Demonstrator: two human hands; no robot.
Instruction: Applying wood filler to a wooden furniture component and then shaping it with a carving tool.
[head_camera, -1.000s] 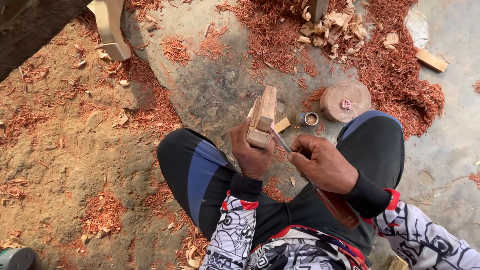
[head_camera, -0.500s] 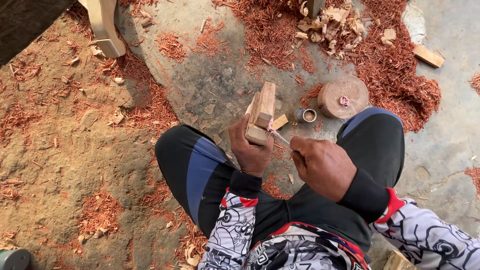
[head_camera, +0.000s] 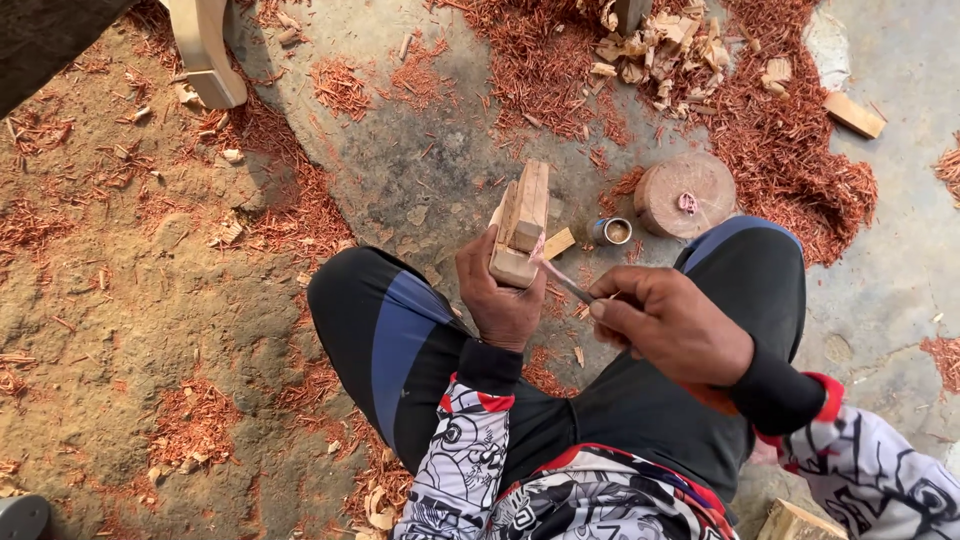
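Wood, stiff and light by my judgement, forms the carved block (head_camera: 522, 222) that my left hand (head_camera: 503, 298) clamps at its lower end above the knee, while my right hand (head_camera: 668, 324) pinches a thin blade (head_camera: 562, 281) touching it.

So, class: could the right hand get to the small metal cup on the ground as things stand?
Probably yes: the small metal cup sits in the open just beyond the right hand, nothing between them, though that hand holds a thin tool.

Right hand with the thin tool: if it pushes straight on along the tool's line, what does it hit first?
The wooden block held by the left hand. The right hand aims its thin tool up-left, and the tip appears to sit at the block's lower edge already, though depth there is unclear.
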